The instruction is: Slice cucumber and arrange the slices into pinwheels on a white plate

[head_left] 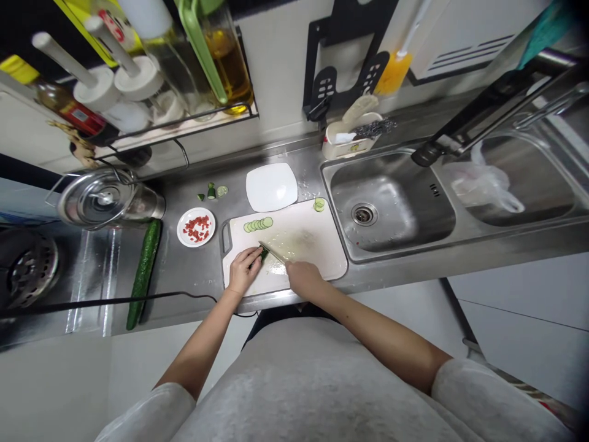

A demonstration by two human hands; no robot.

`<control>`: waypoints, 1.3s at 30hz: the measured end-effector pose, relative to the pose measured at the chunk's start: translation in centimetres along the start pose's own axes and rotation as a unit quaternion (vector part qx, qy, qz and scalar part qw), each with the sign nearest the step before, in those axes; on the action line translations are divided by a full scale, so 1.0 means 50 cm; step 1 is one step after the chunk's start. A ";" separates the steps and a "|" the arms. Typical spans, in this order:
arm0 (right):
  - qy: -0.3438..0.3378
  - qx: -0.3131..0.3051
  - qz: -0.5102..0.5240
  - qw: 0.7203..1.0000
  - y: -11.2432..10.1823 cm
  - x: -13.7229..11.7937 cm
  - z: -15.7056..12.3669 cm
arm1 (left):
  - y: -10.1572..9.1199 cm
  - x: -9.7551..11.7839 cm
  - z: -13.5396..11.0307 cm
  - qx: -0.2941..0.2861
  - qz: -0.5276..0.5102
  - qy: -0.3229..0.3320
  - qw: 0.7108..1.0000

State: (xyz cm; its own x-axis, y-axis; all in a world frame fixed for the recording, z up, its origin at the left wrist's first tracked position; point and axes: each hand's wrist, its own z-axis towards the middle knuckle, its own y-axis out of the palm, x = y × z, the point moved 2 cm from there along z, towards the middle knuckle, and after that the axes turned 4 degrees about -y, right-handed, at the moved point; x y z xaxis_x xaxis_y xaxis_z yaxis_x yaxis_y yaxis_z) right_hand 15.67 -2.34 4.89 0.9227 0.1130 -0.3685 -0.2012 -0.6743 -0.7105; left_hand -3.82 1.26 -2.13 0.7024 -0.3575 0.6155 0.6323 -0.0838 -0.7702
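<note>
My right hand [304,279] is closed round the handle of a knife [272,251], its blade pointing up and left over the white cutting board [322,258]. At the blade, my left hand [245,267] has its fingers pressed on a small dark green piece of cucumber [264,253], mostly hidden by the fingers and knife. Farther back on the board lies a row of overlapping cucumber slices [258,224]. A few more slices [319,204] rest at the board's far right corner.
Behind the board sits a white plate [271,186]; a small dish [196,240] of red bits stands left. A whole cucumber [144,273], cucumber ends [211,191] and a steel pot [108,199] are farther left. The sink [391,202] borders the right; a black cable [161,298] crosses the left counter.
</note>
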 end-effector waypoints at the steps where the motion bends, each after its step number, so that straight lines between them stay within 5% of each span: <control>1: -0.002 0.002 0.000 1.000 0.001 0.001 0.002 | 0.000 0.000 0.000 0.001 -0.002 0.000 1.000; 13: 0.025 0.011 0.009 1.000 0.030 0.016 0.004 | -0.002 0.008 -0.005 0.006 -0.001 -0.013 1.000; 19: 0.050 0.025 0.018 0.998 0.013 0.045 -0.026 | -0.002 0.011 -0.010 0.004 0.004 -0.083 0.997; 26: 0.071 0.113 -0.024 0.991 0.004 0.077 -0.080 | -0.014 0.011 -0.001 -0.001 -0.013 -0.141 0.990; 33: 0.076 0.151 -0.094 0.981 0.025 0.099 -0.094 | -0.012 0.056 0.039 0.086 -0.042 -0.160 0.982; 39: 0.060 0.173 -0.126 0.975 0.042 0.113 -0.112 | 0.022 0.136 0.092 -0.035 0.018 -0.083 0.996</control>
State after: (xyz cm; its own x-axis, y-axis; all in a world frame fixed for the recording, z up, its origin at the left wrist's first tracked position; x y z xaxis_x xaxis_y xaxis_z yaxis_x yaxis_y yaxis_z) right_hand 22.31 -7.18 4.68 0.9847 0.1436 -0.0985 -0.0432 -0.3466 -0.9370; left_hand 3.16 3.04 1.98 0.7726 -0.2026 0.6018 0.5850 -0.1412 -0.7986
